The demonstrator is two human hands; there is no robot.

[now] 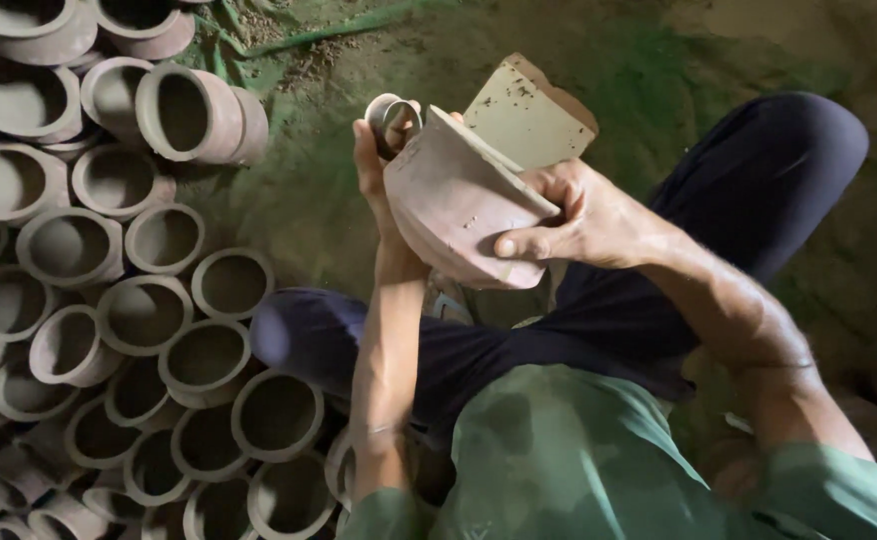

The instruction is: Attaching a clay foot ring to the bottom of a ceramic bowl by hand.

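Note:
I sit cross-legged on the floor in dark trousers and a green shirt. My right hand (569,222) grips the rim of an unfired clay bowl (459,205), tilted on its side above my lap. My left hand (374,160) is raised behind the bowl's far side and holds a small round clay ring or cap (392,120) at its fingertips. Most of the left hand's fingers are hidden by the bowl.
Many grey-brown clay pots (144,315) lie packed together on the left, mouths up or tilted. A pale rectangular slab (529,118) stands just behind the bowl. The floor (659,60) is dirt with green staining.

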